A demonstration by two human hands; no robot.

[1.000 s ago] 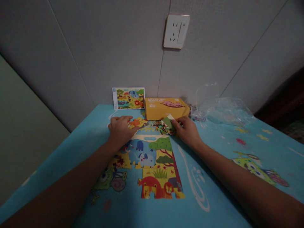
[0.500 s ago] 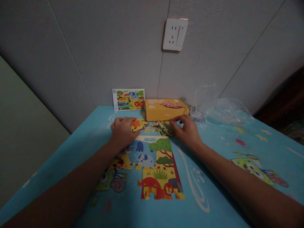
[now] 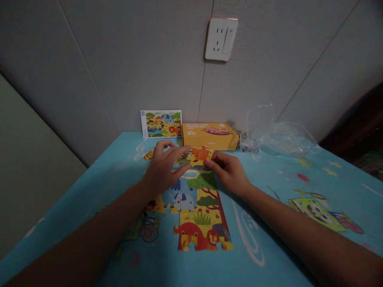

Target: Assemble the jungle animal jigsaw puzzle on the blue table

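Observation:
A yellow puzzle piece with an orange shape on it (image 3: 201, 155) is held up at its right edge by my right hand (image 3: 230, 170), between thumb and fingers. My left hand (image 3: 161, 165) is just to the left of that piece, thumb and forefinger spread apart with nothing visibly gripped. More loose pieces (image 3: 182, 158) lie behind and beneath the hands, partly covered. Closer to me is a joined part of the jigsaw puzzle (image 3: 206, 223), showing elephants, trees and red lions. My left hand and forearm cover its upper left part.
A yellow puzzle box (image 3: 209, 137) stands by the wall, with a picture card (image 3: 161, 124) propped up to its left. Crumpled clear plastic (image 3: 287, 139) lies to the right. A blue cartoon cloth (image 3: 269, 239) covers the table. A socket (image 3: 221, 39) is on the wall.
The orange-and-yellow piece has gone from my left hand to my right, moving rightward and up. My left hand has shifted right and opened; my right hand has left the loose pieces it was touching.

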